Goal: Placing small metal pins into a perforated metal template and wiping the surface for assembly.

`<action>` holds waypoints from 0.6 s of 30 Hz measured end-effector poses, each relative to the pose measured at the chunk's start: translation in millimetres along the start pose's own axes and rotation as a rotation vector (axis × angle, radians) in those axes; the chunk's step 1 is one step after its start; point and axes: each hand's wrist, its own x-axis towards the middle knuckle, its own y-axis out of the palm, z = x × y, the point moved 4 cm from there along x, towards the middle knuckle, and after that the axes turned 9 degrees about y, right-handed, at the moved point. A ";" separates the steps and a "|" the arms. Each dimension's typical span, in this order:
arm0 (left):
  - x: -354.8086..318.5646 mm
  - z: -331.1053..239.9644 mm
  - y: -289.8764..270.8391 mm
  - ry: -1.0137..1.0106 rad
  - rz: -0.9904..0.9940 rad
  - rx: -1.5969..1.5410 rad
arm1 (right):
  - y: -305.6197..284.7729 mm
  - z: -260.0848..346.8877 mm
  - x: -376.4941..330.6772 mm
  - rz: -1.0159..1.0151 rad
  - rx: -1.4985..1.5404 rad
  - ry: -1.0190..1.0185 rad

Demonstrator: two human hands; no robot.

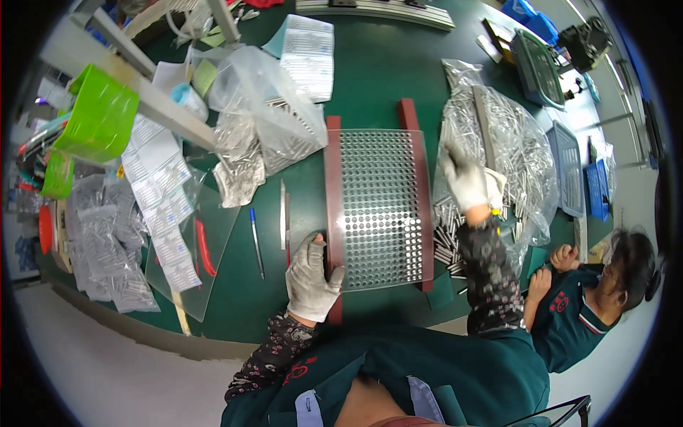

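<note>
A clear plate with a dense grid of round holes lies across two dark red bars. Toward its lower right, several holes look brighter, as if filled with metal pieces. My left hand, in a whitish glove, rests at the plate's lower left corner. Its thumb reaches the plate edge, and its fingers are apart along the bar. To the right, my gloved right hand is over a heap of small metal pins beside an open plastic bag of pins. Motion smears its fingers, so their grip is unclear.
Left of the plate lie a blue pen, a pointed metal blade, red-handled pliers and paper sheets. Bagged parts and a green bin stand farther left. Blue baskets and another person are at right.
</note>
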 end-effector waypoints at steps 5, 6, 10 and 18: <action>16.5 -11.8 -9.4 0.076 -0.039 0.014 | -18.5 4.2 -132.1 0.111 -0.134 0.167; 32.5 -13.9 -12.4 0.149 -0.024 0.008 | -22.0 8.5 -148.7 0.072 -0.074 0.153; 124.3 -47.9 -17.7 0.524 0.005 0.038 | -29.0 12.3 -200.0 0.031 -0.032 0.162; 285.5 -26.7 68.9 0.346 0.194 0.073 | -20.6 -4.1 -249.4 0.135 0.003 0.286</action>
